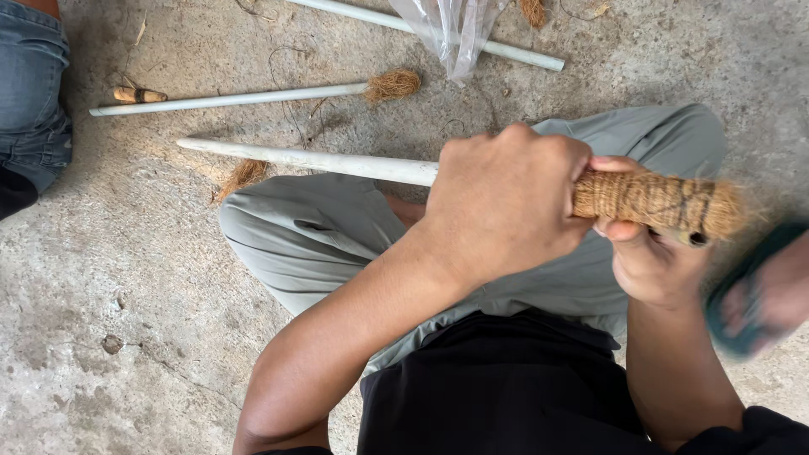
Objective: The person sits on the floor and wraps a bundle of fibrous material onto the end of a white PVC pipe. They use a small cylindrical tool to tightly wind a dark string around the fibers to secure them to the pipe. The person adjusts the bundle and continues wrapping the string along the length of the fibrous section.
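A long white pipe [312, 158] lies across my lap, one end wrapped tightly in brown coir rope [653, 200]. My left hand [506, 198] is closed around the pipe where the wrapping begins. My right hand [649, 253] grips the wrapped end from below, thumb on top of the rope. My grey trousers [312, 240] and black shirt [506, 388] fill the lower middle.
Two more white pipes lie on the concrete floor, one [227, 100] tipped with a coir tuft [393, 84], another [506, 50] under a clear plastic bag [451, 29]. Another person's jeans-clad leg [29, 93] is at the upper left. A blurred green sandal [746, 291] is at the right.
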